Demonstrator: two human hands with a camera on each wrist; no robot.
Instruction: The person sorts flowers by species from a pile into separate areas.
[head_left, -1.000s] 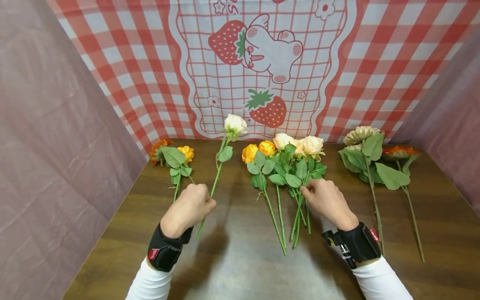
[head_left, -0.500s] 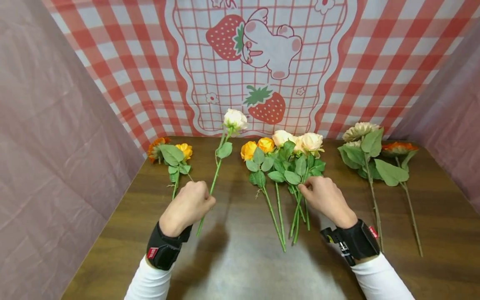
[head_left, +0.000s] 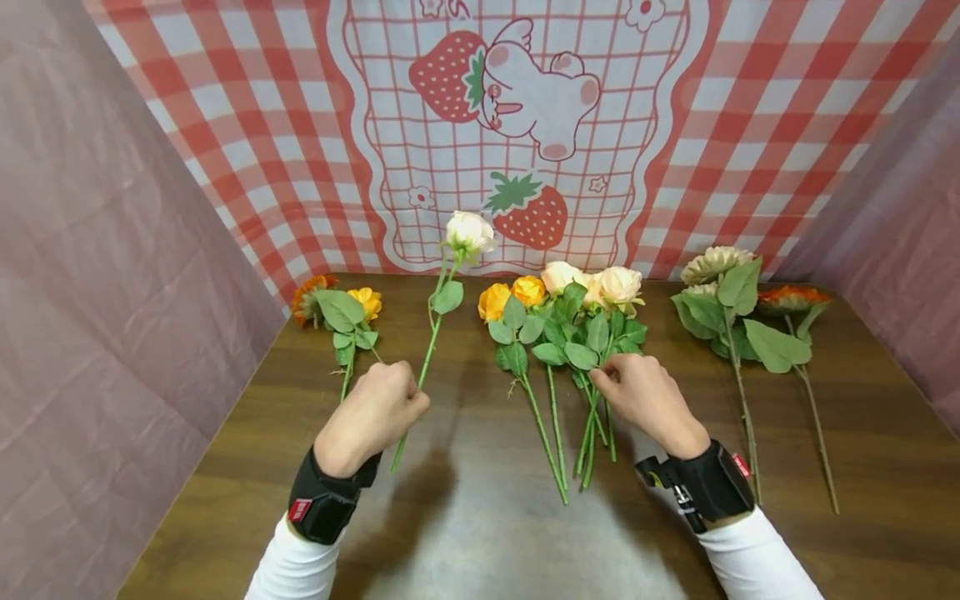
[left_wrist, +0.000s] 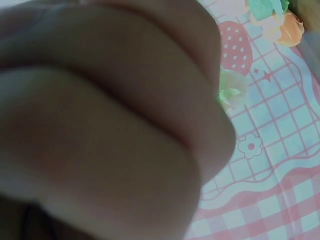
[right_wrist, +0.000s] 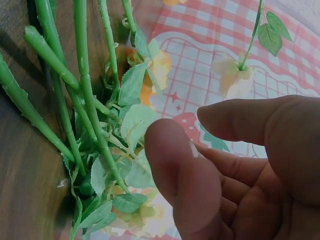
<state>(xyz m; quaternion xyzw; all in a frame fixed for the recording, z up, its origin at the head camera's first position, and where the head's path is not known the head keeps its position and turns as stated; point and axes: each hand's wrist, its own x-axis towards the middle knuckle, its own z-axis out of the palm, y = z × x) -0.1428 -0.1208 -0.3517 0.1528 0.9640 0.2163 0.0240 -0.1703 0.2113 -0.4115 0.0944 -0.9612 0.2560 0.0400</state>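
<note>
My left hand pinches the green stem of a white rose, which tilts up in front of the backdrop. In the left wrist view, curled fingers fill most of the frame and hide the stem. My right hand hovers beside a bunch of peach roses, over their crossed stems. In the right wrist view, its thumb and loosely bent fingers are apart with nothing between them. Two orange roses lie at the left of that bunch.
An orange flower and a yellow one lie at the back left of the wooden table. Cream flowers and a red-orange flower with long stems lie at the right. A checked cloth hangs behind.
The white rose's head stands slightly higher against the cloth. Both hands stay nearly in place, and the head view has shifted a little.
</note>
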